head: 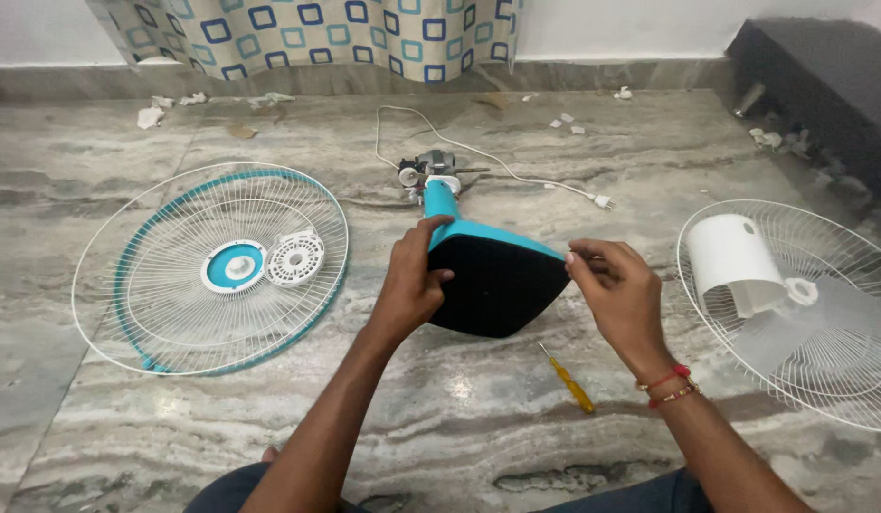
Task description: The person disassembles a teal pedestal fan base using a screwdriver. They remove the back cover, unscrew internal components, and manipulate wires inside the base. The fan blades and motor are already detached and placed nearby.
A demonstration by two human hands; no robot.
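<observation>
Both hands gripped the tilted fan base on the floor.

The left hand (pixel 409 285) closed on the fan base (pixel 497 285) left edge; right-hand fingers (pixel 592 266) pinched its right corner. Stem (pixel 440 201) pointed away from the person.

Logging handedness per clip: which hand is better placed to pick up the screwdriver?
Probably the right hand: the screwdriver lies just below it on the floor, while the left hand grips the far side of the fan base.

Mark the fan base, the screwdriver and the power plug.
fan base (pixel 492 290), head view, on its black underside.
screwdriver (pixel 571 382), head view, on the yellow handle.
power plug (pixel 603 201), head view, on the white plug body.
</observation>
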